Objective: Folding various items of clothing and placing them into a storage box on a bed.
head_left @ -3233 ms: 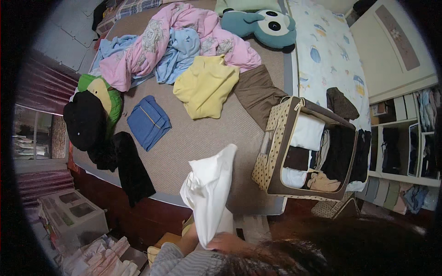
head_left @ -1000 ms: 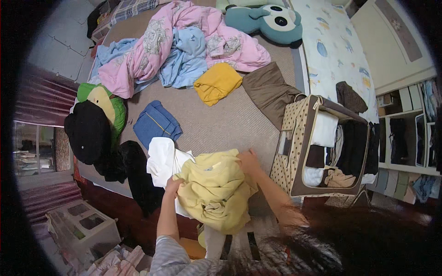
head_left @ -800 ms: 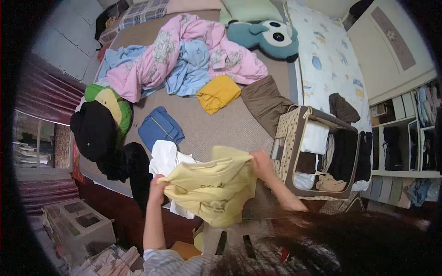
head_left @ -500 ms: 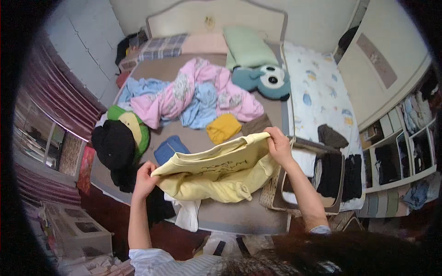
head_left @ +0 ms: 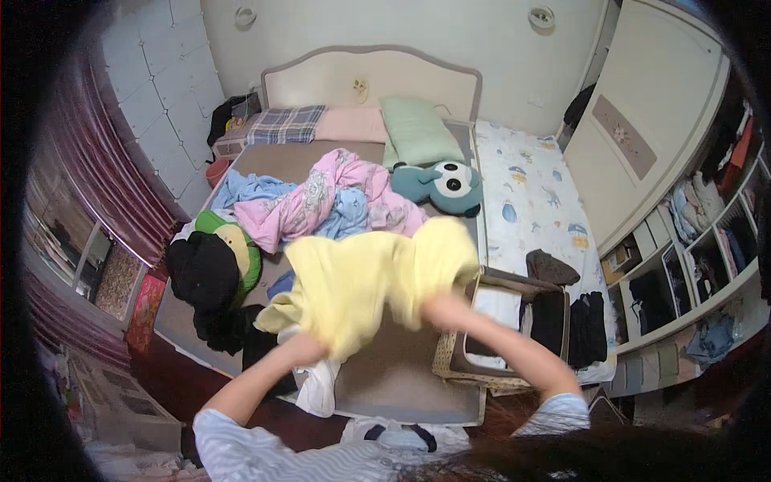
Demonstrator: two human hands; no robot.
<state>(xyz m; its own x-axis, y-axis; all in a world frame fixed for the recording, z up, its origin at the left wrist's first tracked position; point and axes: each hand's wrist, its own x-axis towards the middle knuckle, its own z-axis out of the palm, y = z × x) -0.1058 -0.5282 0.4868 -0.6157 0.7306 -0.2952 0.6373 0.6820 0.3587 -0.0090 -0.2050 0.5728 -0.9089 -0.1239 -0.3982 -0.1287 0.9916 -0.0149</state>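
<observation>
A pale yellow sweatshirt [head_left: 345, 277] hangs in the air over the near part of the bed, bunched and smeared by motion. My left hand [head_left: 305, 350] is closed on its lower left part, above a white garment [head_left: 319, 391]. On the other side my right hand [head_left: 444, 311] grips the cloth, just left of a fabric storage box [head_left: 450, 363] holding folded white and black clothes. The fingers of both hands are blurred. A blue folded piece [head_left: 281, 285] shows partly behind the sweatshirt.
Pink and blue bedding [head_left: 321, 189] lies across the bed [head_left: 418, 377]. A black garment [head_left: 205, 269] rests against a green plush [head_left: 250, 273] on the left. A teal plush [head_left: 450, 189] sits by the green pillow [head_left: 418, 128]. Open wardrobe shelves [head_left: 683, 273] stand at right.
The sweatshirt went from stretched between my raised hands to bunched and swinging. Both hands are lower in the picture and nearer each other. The view has tilted up, showing more wall.
</observation>
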